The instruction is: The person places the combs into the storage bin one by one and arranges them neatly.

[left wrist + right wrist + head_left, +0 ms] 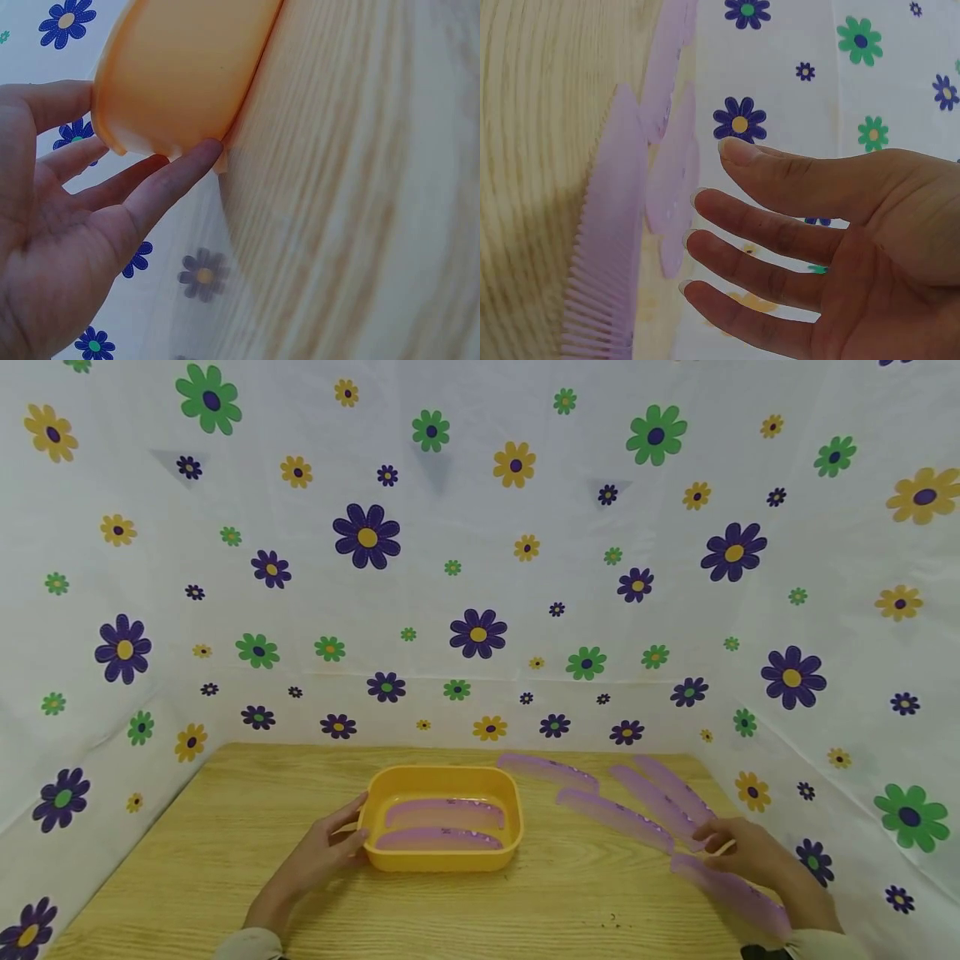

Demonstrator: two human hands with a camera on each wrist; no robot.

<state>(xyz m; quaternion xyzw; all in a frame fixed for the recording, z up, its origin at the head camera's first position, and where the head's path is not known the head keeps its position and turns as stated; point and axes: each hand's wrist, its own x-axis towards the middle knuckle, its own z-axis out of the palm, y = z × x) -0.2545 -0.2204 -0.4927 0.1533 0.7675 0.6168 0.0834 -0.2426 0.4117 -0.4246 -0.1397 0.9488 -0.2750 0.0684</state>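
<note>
Orange plastic tub (pixel 442 852) sits on the wooden table (pixel 225 843), near the middle and toward the front edge, within a booth of white cloth printed with flowers (pixel 480 527). Two purple combs (pixel 442 827) lie flat side by side in the bottom of the tub, both running left to right. Five more purple combs are on the table to the right of the tub: four spread loosely toward the back right corner (pixel 622 802), some overlapping at their ends, and one nearer the front (pixel 727 885) partly under the right forearm. The left hand (pixel 318 856) rests against the tub's left end with straight, spread fingers; in the left wrist view its fingertips (pixel 199 157) touch the lower rim of the tub while the thumb lies by the upper edge, not curled round it. The right hand (pixel 738 847) is over the loose combs with fingers (pixel 727 214) extended and slightly apart, tips close to a comb (pixel 611 255); whether they touch it cannot be told, and it holds nothing.
</note>
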